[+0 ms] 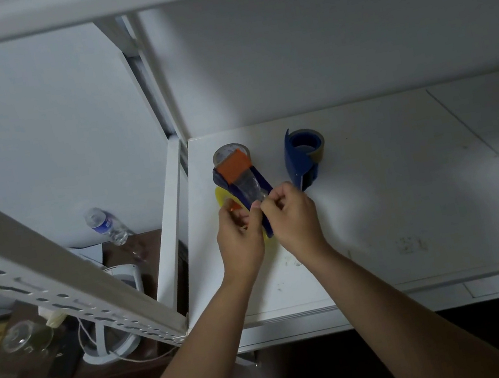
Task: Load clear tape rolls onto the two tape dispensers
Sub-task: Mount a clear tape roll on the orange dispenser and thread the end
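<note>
Head view: on the white desk (375, 200) the near dispenser (243, 186) carries a clear roll (225, 153) at its far end; the film drawn over it looks thin, limp and sticky, best pinched at its free edge; both grips are nearly closed, left hand (239, 236) and right hand (292, 214) pinching that edge at the blade end; the second dispenser (298, 161), loaded, stands just right, untouched.

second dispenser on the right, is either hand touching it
No, the second dispenser stands alone on the shelf, while the left hand and right hand work on the nearer dispenser.
</note>
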Demonstrator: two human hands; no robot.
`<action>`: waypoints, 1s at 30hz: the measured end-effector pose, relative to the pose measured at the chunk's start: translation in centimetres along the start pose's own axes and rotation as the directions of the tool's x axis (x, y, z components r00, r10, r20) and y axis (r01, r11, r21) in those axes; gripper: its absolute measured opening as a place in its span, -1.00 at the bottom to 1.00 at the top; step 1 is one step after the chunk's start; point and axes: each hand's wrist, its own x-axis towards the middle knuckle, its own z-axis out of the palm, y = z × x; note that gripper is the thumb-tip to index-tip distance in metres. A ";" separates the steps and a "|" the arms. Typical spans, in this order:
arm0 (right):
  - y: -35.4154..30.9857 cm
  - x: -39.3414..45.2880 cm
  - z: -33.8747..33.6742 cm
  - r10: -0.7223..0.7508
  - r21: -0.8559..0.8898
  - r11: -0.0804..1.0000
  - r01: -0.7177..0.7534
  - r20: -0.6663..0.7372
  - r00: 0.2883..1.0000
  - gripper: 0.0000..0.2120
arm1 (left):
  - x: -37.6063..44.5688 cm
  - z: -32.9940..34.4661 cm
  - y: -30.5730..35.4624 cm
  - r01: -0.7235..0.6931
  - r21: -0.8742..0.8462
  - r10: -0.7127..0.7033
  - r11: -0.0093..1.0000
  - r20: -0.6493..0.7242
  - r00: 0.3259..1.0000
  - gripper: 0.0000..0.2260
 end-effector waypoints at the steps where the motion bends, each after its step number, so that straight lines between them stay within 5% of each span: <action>1: 0.1 0.1 0.0 0.025 0.054 0.998 -0.025 0.001 1.000 -0.84 | 0.0 -0.1 0.0 0.007 -0.002 -0.007 1.000 -0.010 1.000 -0.80; 5: -0.4 1.4 -0.5 0.202 0.324 0.915 -0.241 0.148 0.968 -0.80 | 0.0 -0.5 -0.1 0.034 -0.008 -0.034 0.999 -0.015 0.999 -0.79; 7: -0.8 2.0 -1.0 0.220 0.292 0.915 -0.279 0.217 0.951 -0.82 | -0.1 -0.5 -0.2 0.040 -0.011 -0.040 0.999 -0.009 0.999 -0.77; 17: 0.1 3.0 -2.2 0.068 -0.126 0.992 -0.031 0.300 0.951 -0.81 | -0.3 -0.2 0.2 0.020 0.017 -0.020 1.000 0.007 1.000 -0.84; 30: 1.0 2.1 -0.7 -0.065 -0.129 0.988 0.083 0.135 0.989 -0.87 | -0.2 -0.1 0.2 -0.007 0.029 0.006 1.000 0.005 1.000 -0.88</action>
